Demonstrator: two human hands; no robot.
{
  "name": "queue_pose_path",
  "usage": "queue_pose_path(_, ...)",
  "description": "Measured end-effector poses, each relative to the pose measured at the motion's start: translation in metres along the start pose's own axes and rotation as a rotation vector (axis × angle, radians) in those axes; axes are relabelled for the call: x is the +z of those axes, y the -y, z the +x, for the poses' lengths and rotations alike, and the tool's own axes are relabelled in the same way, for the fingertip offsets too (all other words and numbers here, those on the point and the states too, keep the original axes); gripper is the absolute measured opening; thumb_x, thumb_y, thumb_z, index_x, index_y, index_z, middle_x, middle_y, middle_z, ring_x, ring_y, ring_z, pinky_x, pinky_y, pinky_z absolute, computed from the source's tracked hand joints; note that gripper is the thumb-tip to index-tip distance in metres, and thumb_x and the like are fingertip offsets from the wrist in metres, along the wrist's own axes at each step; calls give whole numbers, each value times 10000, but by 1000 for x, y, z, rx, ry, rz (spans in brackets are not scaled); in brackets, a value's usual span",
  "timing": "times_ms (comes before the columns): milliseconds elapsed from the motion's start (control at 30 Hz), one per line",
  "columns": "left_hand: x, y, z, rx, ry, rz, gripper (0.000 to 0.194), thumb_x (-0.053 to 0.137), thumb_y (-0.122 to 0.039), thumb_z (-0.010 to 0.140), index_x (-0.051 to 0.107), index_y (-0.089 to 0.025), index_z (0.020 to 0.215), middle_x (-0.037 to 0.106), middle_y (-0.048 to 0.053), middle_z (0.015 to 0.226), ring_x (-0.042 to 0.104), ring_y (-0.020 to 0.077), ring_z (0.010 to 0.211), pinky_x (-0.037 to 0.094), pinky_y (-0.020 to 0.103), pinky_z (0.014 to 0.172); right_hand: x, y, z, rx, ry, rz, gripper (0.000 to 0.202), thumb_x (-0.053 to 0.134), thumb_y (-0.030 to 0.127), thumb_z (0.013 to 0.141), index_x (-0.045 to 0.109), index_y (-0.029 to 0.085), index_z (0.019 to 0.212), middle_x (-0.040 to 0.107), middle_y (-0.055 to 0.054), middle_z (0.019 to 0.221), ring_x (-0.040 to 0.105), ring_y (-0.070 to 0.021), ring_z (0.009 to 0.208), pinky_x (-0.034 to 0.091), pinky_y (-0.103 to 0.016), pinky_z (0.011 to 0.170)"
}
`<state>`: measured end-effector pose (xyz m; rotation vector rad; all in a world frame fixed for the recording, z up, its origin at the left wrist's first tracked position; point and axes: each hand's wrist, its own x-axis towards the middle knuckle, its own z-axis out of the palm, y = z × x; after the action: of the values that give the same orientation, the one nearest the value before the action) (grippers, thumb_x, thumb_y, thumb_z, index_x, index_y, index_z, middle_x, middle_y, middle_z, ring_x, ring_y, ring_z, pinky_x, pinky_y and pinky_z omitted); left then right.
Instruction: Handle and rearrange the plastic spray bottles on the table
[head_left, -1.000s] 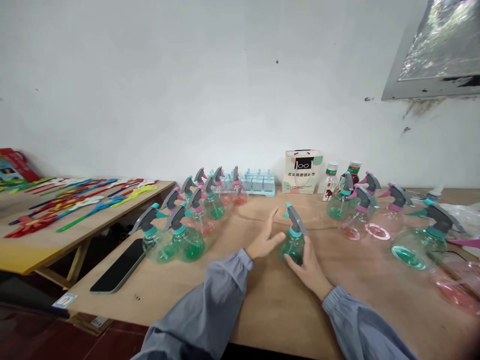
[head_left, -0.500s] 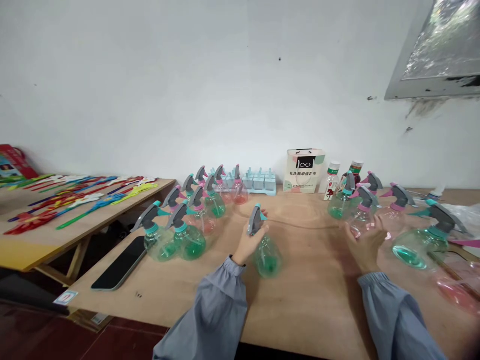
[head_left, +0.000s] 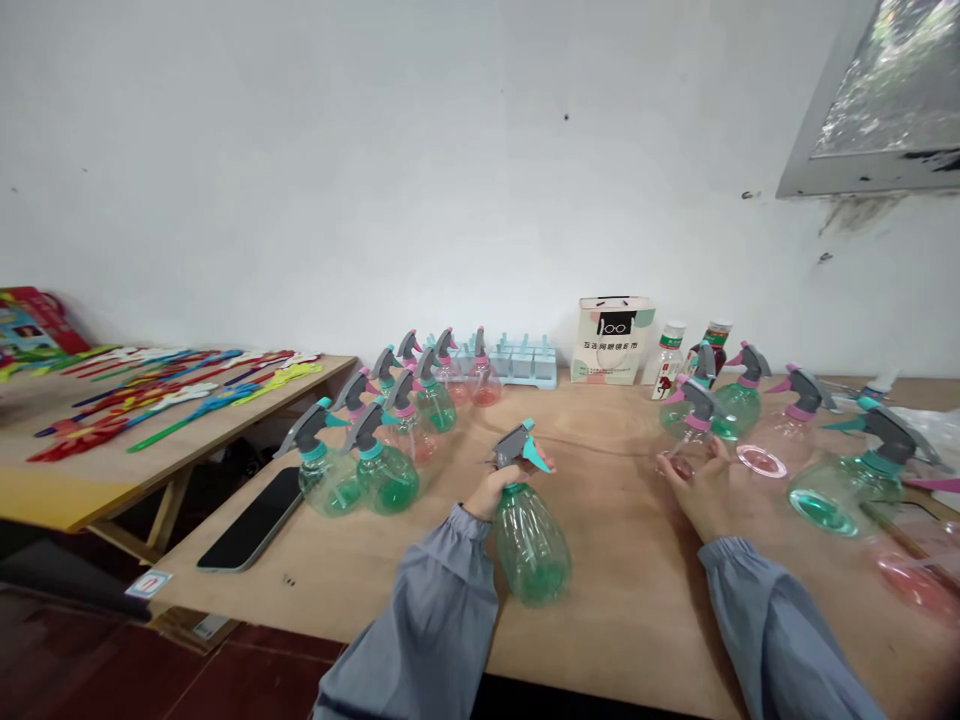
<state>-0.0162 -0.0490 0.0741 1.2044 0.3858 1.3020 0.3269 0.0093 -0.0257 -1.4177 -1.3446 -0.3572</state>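
My left hand point(head_left: 493, 489) grips a clear green spray bottle point(head_left: 534, 550) at its neck, just under the grey and turquoise trigger head. The bottle tilts, its base toward me and its nozzle end to the left, with a little green liquid low inside. To the right, my right hand point(head_left: 703, 494) is closed around the body of a pink spray bottle point(head_left: 688, 452) with a grey and pink head. Close behind that bottle stands a green spray bottle point(head_left: 739, 408). A pink spray bottle point(head_left: 787, 430) is to its right.
Several spray bottles point(head_left: 386, 480) cluster at the left, beside a black phone point(head_left: 251, 520). Along the wall are a pale blue mould tray point(head_left: 529, 365), a paper bag point(head_left: 611, 340) and small bottles point(head_left: 667, 350). A second table point(head_left: 195, 440) holds colourful flower sticks.
My left hand has brought its green bottle nearer me and turned its head. My right hand has closed on the pink bottle and moved it slightly left.
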Motion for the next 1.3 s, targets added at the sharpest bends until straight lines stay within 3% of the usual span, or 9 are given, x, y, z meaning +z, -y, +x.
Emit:
queue_pose_path(133,4,-6,-3,-59,68,42,388,668,-205,595,708,-182,981,724,66,955,674,275,1032,429,514,1074,4,31,-25,26,101,143,978,584,726,797,203,120,1463,405,-251,1403,474,-357,1289,431,-555,1060)
queue_pose_path(333,-2,6,1,50,-73,38,146,644,-232,581,669,-176,713,670,-2,678,653,167,673,447,498,1068,-2,66,-54,21,165,206,943,566,706,819,215,123,1472,387,-245,1421,445,-369,1330,403,-574,1096)
queue_pose_path(433,-2,6,2,34,-48,31,211,650,-220,582,689,-177,784,698,13,762,681,188,746,450,505,1065,-8,75,-61,45,212,249,943,584,688,817,208,133,1480,383,-236,1426,451,-367,1332,404,-575,1101)
queue_pose_path(600,0,4,1,-20,5,-25,356,660,-210,603,697,-188,956,727,47,931,693,258,989,452,508,1058,-11,77,-62,86,251,301,946,607,672,809,203,143,1481,368,-235,1451,439,-368,1354,391,-588,1114)
queue_pose_path(800,-7,9,3,52,-104,27,134,629,-244,600,642,-186,719,659,10,688,696,222,822,458,519,1065,-12,79,-60,111,295,328,934,584,662,833,171,146,1493,345,-234,1478,396,-362,1401,353,-582,1148)
queue_pose_path(867,-8,8,3,11,-71,11,207,636,-225,580,669,-183,779,674,5,715,696,211,805,454,518,1067,-12,80,-60,117,293,336,941,588,671,824,174,150,1490,340,-231,1479,400,-361,1397,362,-576,1144)
queue_pose_path(1000,-4,6,2,-75,10,4,350,668,-234,599,702,-173,942,738,58,906,697,260,955,438,516,1069,-11,79,-60,115,262,338,951,607,692,798,210,149,1470,347,-232,1471,413,-369,1378,366,-589,1136)
queue_pose_path(1200,1,17,-1,73,-58,207,148,646,-308,610,678,-191,695,681,29,673,660,233,712,428,525,1065,-11,79,-61,123,275,362,960,627,681,792,199,159,1474,368,-231,1463,438,-364,1360,389,-597,1120)
queue_pose_path(1300,3,20,-2,88,-15,127,193,644,-302,619,691,-188,768,698,41,732,675,255,774,427,519,1064,-11,78,-61,108,273,345,950,625,675,800,201,157,1474,376,-234,1454,451,-361,1350,391,-595,1119)
